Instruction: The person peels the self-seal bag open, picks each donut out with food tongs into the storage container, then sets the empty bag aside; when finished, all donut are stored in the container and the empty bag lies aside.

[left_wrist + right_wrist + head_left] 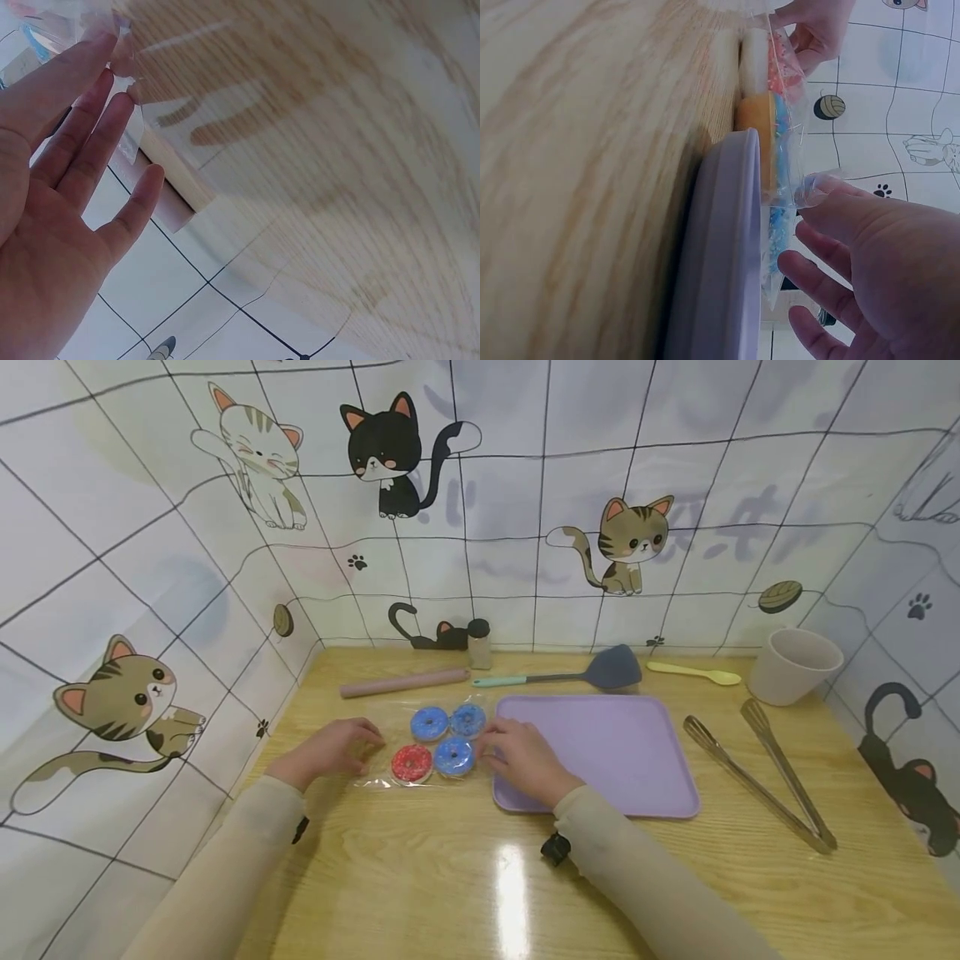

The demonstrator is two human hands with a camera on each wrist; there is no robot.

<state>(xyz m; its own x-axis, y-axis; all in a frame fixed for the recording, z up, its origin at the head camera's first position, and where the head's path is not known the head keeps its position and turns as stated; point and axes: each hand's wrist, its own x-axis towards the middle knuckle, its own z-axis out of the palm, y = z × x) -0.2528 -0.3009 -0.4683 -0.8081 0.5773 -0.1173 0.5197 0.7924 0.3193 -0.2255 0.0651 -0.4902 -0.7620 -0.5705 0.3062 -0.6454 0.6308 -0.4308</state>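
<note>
Right wrist: right grip (892,259) narrowly pinches clear bag (795,169).

Kitchen-like setting, spatula (613,668), tongs (786,766), rolling pin (405,683)

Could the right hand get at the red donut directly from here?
Probably not: the clear plastic bag covers the red donut, and a blue donut lies between it and the right hand.

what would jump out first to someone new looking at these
Probably the three blue ring doughnuts and red ring doughnut in a clear plastic bag, between the left hand and right hand. Next, the lilac rectangular tray, right of the bag, and the black-and-white cartoon cat, high on the white grid-patterned wall.
</note>
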